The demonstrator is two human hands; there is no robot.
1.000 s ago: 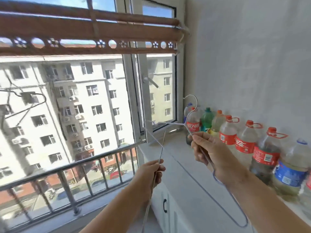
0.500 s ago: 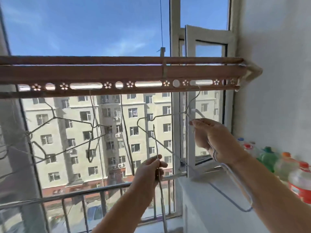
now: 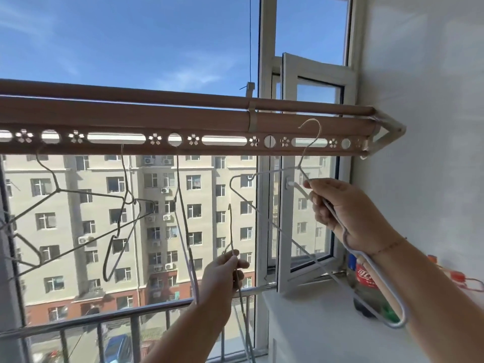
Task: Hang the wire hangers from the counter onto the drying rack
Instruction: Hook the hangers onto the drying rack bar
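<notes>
While the right hand [image 3: 348,213] grips a white hanger [image 3: 298,167] by its sloping shoulder, fingers curled round the wire, the left hand [image 3: 225,273] pinches a grey hanger [image 3: 231,231] just below its upturned hook. The white hook stands in front of the rack [image 3: 157,119] near its right end, by a long slot — touching or not, I cannot tell. The grey one sits lower, apart from the rack. More hangers [image 3: 58,190] dangle from holes further left. Below the right arm, a counter [image 3: 314,310] bears a cola bottle [image 3: 365,279] — beyond the glass, an apartment block [image 3: 104,205].
</notes>
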